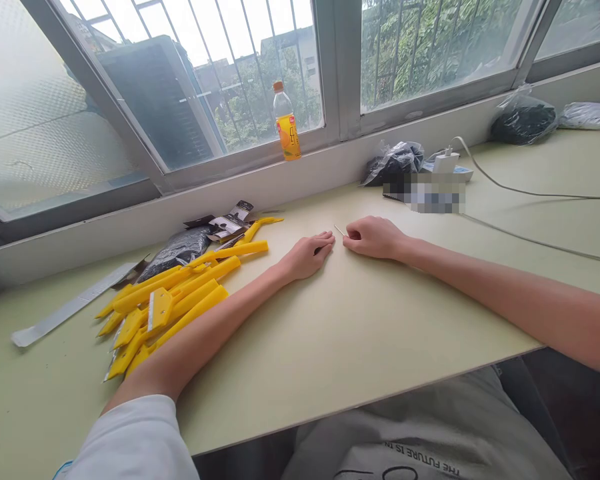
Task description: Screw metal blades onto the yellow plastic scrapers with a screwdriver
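My right hand [375,237] rests on the pale green table [300,347], its fingers curled closed around a thin metal piece [339,230] that sticks out at the fingertips toward the left. Just left of it, my left hand [307,256] lies on the tabletop with its fingers close together; whether anything is beneath them is hidden. A small gap separates the two hands. Several yellow scraper-like tools [195,298] are piled beside my left forearm.
Behind the yellow tools lie black plastic packaging [183,248] and a pale strip [77,301]. An orange drink bottle [288,133] stands on the windowsill. Bagged dark items [395,162], a white charger [445,162] and a cable [540,195] occupy the back right.
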The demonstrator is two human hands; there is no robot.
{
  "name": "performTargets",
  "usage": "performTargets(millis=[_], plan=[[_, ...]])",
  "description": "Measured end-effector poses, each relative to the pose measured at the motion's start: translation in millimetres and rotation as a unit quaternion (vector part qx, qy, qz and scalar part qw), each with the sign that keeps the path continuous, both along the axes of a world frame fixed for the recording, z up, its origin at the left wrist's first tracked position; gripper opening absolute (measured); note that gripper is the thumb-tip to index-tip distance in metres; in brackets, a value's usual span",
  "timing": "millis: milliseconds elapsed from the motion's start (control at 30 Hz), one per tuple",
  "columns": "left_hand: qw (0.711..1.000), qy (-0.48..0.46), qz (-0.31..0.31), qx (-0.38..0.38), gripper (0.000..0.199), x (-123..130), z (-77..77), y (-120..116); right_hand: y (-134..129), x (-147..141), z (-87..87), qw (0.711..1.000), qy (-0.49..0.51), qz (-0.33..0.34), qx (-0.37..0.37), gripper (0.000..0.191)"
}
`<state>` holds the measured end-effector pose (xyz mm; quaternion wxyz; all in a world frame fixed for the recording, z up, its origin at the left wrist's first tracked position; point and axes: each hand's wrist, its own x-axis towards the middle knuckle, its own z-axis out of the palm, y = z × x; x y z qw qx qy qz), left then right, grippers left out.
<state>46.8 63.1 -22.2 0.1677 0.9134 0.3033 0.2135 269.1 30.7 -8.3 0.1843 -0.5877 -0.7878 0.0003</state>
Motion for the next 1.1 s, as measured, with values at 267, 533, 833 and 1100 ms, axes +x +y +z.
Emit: performTargets(millis=[267,533,833,1100], plan=[[1.000,0.006,-0.015,-0.001,0.047,-1.8,0.4,0.9,0.3,-0.1,0.3,1.000,-0.002,0.000,-0.007,0.030],[1.000,-0.001,0.009,0.003,0.047,-0.4,1.1,6.6,0.0,0.3,-0.5,1.000,-0.002,-0.001,-0.003,0.030],[0.998,-0.044,0.047,-0.007,0.033,-3.8,-1.2,4.1,0.2,0.5,-0.3,1.000,-0.006,-0.002,-0.003,0.030],[0.991,-0.095,0.088,0.024,0.022,-5.9,-3.0,10.2,-1.0,-0.4,1.8,1.000,-0.004,-0.001,-0.007,0.028]])
